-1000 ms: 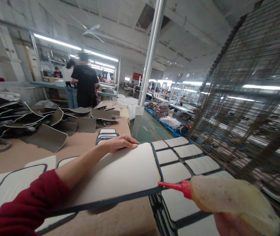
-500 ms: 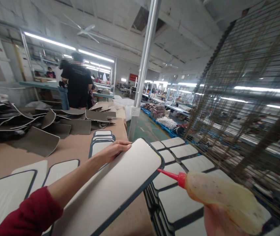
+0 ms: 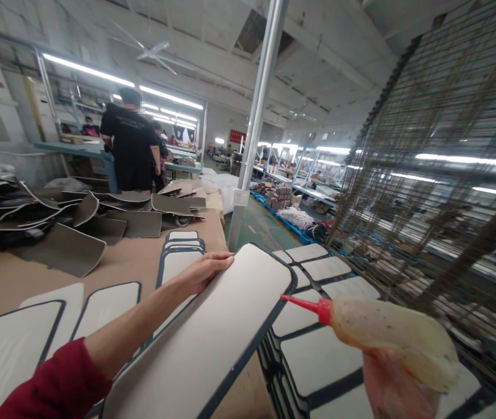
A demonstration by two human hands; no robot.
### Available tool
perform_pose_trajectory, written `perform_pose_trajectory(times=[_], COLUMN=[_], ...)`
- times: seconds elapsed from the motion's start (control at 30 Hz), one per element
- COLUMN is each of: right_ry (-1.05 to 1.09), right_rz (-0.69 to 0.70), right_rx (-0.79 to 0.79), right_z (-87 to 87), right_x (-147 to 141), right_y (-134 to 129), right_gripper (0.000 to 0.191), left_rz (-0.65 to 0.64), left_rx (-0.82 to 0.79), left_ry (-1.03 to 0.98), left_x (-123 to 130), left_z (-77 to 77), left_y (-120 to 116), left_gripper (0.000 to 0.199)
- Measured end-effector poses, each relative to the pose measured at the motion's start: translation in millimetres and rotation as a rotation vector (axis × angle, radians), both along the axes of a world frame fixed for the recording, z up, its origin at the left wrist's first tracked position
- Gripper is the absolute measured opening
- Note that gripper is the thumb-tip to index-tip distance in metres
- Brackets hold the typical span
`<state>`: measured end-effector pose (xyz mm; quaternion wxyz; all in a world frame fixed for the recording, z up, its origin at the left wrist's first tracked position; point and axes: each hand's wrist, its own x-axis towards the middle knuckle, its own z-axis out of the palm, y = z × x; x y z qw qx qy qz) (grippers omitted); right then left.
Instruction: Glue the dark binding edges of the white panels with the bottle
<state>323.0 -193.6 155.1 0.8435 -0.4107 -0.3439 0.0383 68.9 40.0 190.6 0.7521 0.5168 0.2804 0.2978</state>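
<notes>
My left hand [image 3: 206, 272] grips the far left edge of a long white panel [image 3: 213, 329] with rounded corners and a dark border. The panel is held tilted above the brown table. In my right hand [image 3: 398, 375] is a soft, yellowish squeeze bottle [image 3: 391, 334], held on its side. Its red pointed nozzle [image 3: 302, 304] reaches left to the panel's dark right edge, near the far right corner. Whether the tip touches the edge I cannot tell. My right fingers are mostly hidden beneath the bottle.
More dark-edged white panels [image 3: 317, 355] lie in stacks on the right, with others [image 3: 16, 334] at the left. Curved grey-brown pieces [image 3: 71, 250] are heaped on the table [image 3: 143, 253]. A metal post [image 3: 252, 116] rises beyond it. A wire rack [image 3: 439, 116] stands right. A person [image 3: 129, 139] stands behind.
The panel has shifted slightly right and turned a little, with my left hand still on it. The bottle has tilted slightly, its nozzle staying by the panel's edge. The person behind has changed posture.
</notes>
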Motion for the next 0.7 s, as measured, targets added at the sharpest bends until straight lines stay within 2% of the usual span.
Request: perform_pose_trajectory(times=[0.27,0.43,0.57,0.7], right_ry=[0.067,0.073,-0.004,-0.054], right_rz=[0.082,0.067,0.094,0.081], right_rx=[0.008,-0.003,-0.022,-0.067], right_z=[-7.4,-14.6,-18.7,-16.9], right_x=[-6.5,7.0,10.1,1.2], right_y=[0.5,3.6,3.1,0.1], right_gripper=[0.062,0.082,0.076,0.064], left_rz=[0.009,0.003,0.003,0.017], left_rx=[-0.028,-0.045,-0.063,-0.081], left_ry=[0.005,0.013,0.022,0.027], left_x=[1.6,3.7,5.4,7.8], left_z=[-3.6,-4.1,-4.6,-2.3], left_y=[2.8,6.0,10.3,14.1], left_gripper=[0.032,0.028,0.029,0.025])
